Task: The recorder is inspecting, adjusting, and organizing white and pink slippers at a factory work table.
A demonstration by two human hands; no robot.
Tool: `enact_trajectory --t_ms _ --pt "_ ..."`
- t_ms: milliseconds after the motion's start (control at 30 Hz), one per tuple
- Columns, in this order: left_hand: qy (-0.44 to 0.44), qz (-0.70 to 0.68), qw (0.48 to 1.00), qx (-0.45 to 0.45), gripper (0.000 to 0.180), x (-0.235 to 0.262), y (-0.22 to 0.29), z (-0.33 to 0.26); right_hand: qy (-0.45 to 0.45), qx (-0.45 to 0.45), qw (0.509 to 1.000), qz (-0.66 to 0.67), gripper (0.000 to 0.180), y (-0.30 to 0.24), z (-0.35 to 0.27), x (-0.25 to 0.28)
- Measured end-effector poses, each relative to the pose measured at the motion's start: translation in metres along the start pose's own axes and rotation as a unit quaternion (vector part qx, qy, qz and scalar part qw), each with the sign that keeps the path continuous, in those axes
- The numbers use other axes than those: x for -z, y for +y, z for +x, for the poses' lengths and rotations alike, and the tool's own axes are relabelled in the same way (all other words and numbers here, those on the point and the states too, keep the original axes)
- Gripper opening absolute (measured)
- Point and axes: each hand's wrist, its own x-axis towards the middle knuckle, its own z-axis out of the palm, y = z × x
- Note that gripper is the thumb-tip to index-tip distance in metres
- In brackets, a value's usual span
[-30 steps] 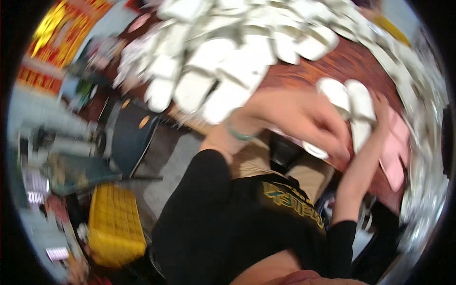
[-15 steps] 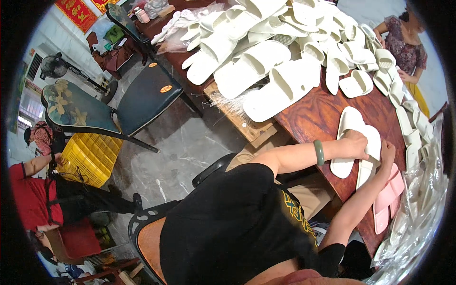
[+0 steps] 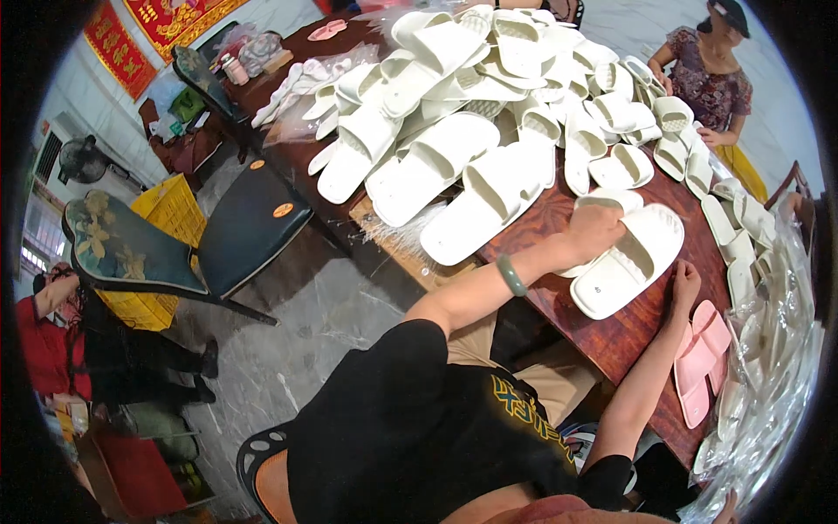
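My left hand (image 3: 596, 233), with a green bangle on its wrist, grips a pair of white slide slippers by their straps. The front slipper (image 3: 602, 286) is tilted with its insole showing and overlaps the back slipper (image 3: 618, 199). Both are held over the near part of the brown wooden table (image 3: 550, 306). To the right of the pair, apart from it, my right hand (image 3: 687, 286) has its fingers curled in. Whatever those fingers may hold is hidden. Just below that hand lie pink slippers (image 3: 696, 371) with crossed straps.
A large heap of white slippers (image 3: 471, 105) covers the far side of the table. More slippers line the right edge beside clear plastic bags (image 3: 768, 349). A person (image 3: 711, 79) stands across the table. A dark chair (image 3: 249, 231) and yellow crates (image 3: 170, 210) are at left.
The white pair has come up off the table and moved left in my left hand. My right hand has come away from the slippers. The whole view has shifted.
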Motion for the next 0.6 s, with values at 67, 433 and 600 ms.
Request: enact_trajectory --t_ms 67,433,600 --pt "0.019 -0.008 1.000 0.015 0.018 0.024 0.013 0.010 0.046 0.035 0.990 -0.128 0.030 0.010 0.003 0.004" --pt "0.106 0.446 0.873 -0.168 0.031 0.224 -0.074 0.198 0.106 0.063 0.955 -0.271 0.026 -0.031 -0.030 -0.011" --pt "0.067 0.445 0.880 0.149 0.035 0.318 -0.164 0.259 0.129 0.110 0.943 -0.286 0.016 -0.042 -0.030 -0.024"
